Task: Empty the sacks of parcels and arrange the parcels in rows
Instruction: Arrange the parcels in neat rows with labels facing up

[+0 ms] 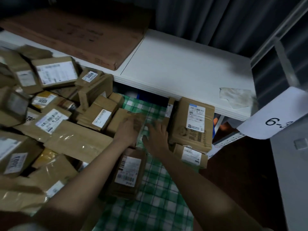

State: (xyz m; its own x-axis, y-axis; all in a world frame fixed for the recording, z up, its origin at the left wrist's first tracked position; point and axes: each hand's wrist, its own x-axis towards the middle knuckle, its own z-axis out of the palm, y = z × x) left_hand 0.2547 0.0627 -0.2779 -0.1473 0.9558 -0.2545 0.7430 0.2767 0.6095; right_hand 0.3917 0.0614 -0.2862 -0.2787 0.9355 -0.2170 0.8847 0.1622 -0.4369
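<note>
Both hands are working down in the middle of a green-and-white checked cloth [155,189] that's spread under a whole mess of cardboard parcels. The left hand [129,129] is curling its fingers over the near edge of a small brown box [122,120], gripping it; that box is sitting flat, long side running from near-left to far-right, right at the edge of the heap of parcels [55,104]. The right hand [155,135] is lying just beside it with fingers spread fairly straight, pressing on the cloth next to a bigger labelled box [191,124]. It's blurry, so I can't tell if it's actually touching that box.

That bigger box is lying flat with its white shipping label facing up and its long axis pointing away toward the far side. Another smaller labelled box [190,155] is tucked under its near end. Between the two forearms, a flat padded kraft mailer [128,172] is lying lengthwise, near to far, barcode label up.

The heap on the left is all plain corrugated cardboard, some boxes wrapped in shiny clear tape, tilted every which way, stickers reading 3006 and 6008 visible.

Far side: a white shelf board [183,67] with a big flat brown carton [80,35] lying on it and a crumpled bit of paper [236,97] at the right. A white tag reading "6-3" [275,120] is hanging at the right.
</note>
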